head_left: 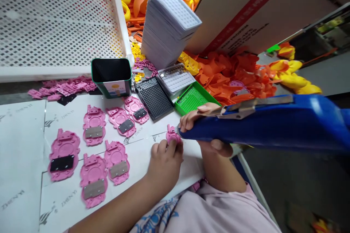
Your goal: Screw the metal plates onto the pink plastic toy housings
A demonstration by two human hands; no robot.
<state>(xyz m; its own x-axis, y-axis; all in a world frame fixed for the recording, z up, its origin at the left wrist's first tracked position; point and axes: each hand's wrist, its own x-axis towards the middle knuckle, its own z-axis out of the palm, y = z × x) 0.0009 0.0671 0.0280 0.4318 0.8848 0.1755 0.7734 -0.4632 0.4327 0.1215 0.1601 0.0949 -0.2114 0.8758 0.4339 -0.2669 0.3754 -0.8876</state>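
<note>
My right hand (210, 127) is wrapped round a blue power screwdriver (246, 125), which lies almost level and points left. Its tip meets a pink plastic part (172, 133) on the table. My left hand (166, 162) is closed on the near edge of that part, and its fingers cover much of it. To the left lie several more pink plastic parts (94, 120), each with a grey or black plate screwed on. Just beyond my right hand sits a green perforated tray (195, 98), with a black perforated tray (154, 98) beside it.
A dark green bin (111, 80) stands at the back of the white-covered table (24, 145). Behind the trays rises a tall stack of white trays (169, 25). Orange pieces (229, 72), a cardboard box (254, 11) and a white perforated crate (60, 22) border the work area.
</note>
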